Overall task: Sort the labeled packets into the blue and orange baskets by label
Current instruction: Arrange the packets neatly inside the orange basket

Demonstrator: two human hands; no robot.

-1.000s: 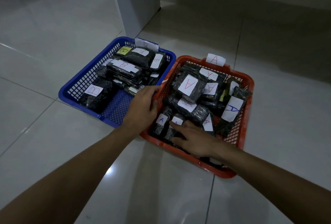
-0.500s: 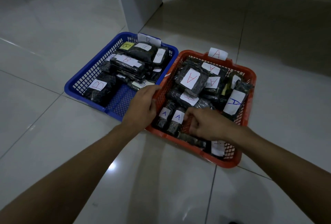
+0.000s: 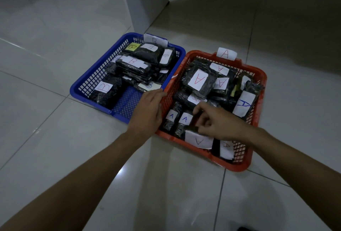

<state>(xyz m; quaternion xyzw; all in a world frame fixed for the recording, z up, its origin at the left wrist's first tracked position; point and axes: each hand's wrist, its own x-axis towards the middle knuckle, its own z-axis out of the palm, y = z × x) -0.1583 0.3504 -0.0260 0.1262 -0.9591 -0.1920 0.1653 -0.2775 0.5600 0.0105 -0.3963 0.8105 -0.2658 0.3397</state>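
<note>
Baskets side by side on the tile floor (image 3: pixel 55 147), rims touching: blue basket (image 3: pixel 81 85) holding B packets (image 3: pixel 132 64), orange basket (image 3: pixel 258 75) packed with A packets (image 3: pixel 200 81). My left hand (image 3: pixel 147 112) rests straight-fingered on the orange side rim. My right hand (image 3: pixel 219 122), flat a second ago, now curls over the near packets; whether it pinches one, I can't tell. Open floor all around.

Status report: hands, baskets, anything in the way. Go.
Left hand open, resting on orange basket rim. Right hand over A packets, grip unclear. B packets in blue basket. No obstruction seen.
</note>
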